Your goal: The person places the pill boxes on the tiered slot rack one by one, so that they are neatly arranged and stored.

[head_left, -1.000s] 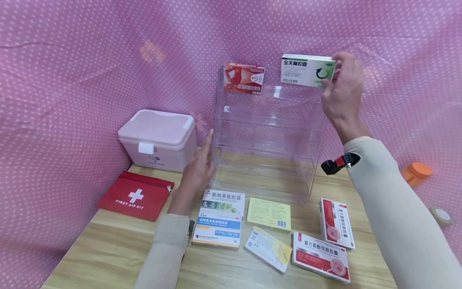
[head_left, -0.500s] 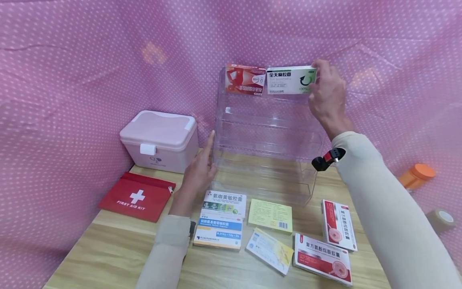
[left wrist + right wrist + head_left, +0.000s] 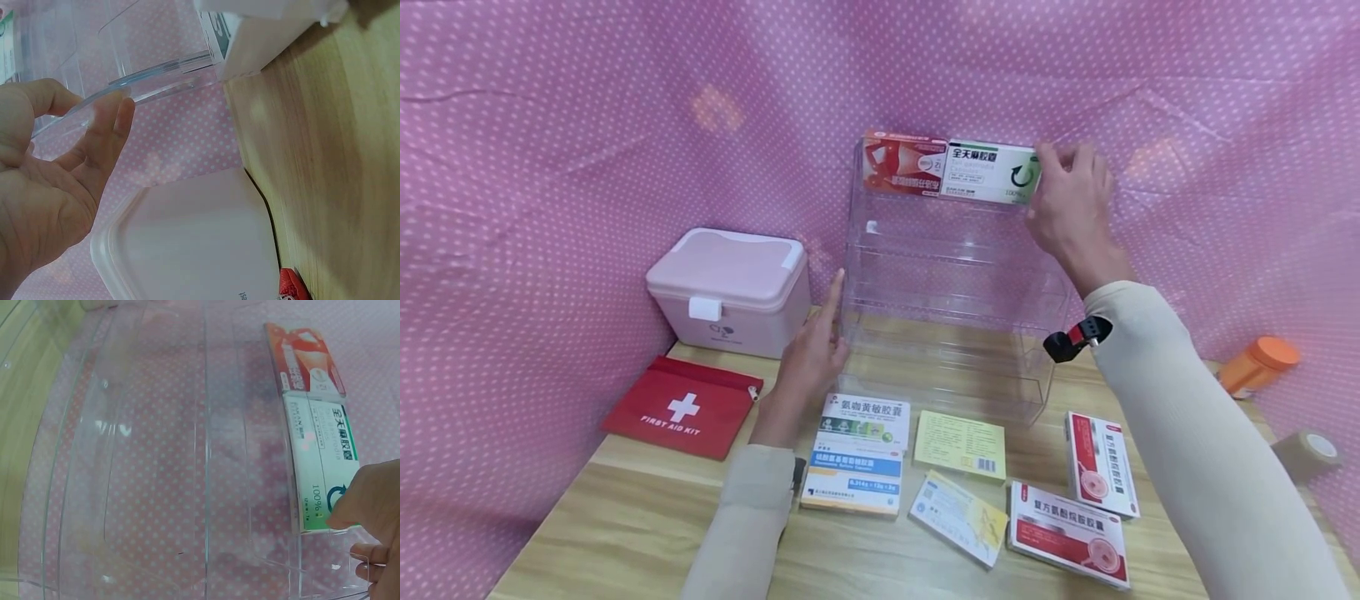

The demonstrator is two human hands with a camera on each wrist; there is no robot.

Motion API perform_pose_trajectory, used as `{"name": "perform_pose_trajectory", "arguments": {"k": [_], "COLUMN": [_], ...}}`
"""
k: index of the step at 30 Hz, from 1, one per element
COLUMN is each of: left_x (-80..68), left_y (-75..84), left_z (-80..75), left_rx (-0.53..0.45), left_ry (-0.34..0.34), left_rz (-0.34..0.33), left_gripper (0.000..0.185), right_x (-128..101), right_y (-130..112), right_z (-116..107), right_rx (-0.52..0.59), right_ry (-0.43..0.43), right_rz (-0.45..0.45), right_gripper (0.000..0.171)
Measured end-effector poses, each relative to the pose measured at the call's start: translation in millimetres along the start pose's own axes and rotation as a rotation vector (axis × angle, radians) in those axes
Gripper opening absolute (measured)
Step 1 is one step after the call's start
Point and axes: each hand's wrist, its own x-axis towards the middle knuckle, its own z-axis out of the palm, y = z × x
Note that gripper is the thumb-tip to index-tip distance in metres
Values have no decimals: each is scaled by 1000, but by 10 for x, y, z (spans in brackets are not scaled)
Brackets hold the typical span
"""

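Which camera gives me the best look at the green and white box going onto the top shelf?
The head view: the green and white box stands whole on the clear rack's top tier, beside the red box, the right hand at its end. The right wrist view shows it close but sideways, a thumb over its corner. The left wrist view shows none of it clearly.

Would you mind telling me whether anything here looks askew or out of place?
Nothing is damaged or spilled. The orange box on the clear rack's top tier stands upside down, its print inverted beside the upright green-and-white box.
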Motion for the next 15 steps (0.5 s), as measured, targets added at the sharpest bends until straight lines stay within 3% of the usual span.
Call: {"name": "perform_pose_trajectory", "arguments": {"k": [4,12,15], "left_x": [5,0,3], "left_y": [-13,-12,-19], "left_z": [6,-7,-9], "left_rx": [-1,-6,-12], "left_ry": [1,3,-1], "left_rz": [5,9,3], "left_gripper": [120,120,120], "right_x": [-34,-204,-314], "right_y": [-2,1,37], "right_z": [-11,-94,-137], "right_rx": [18,167,202], "right_ry": [-10,104,122], "right_rz": [2,25,53], "right_gripper": [79,83,77]}}
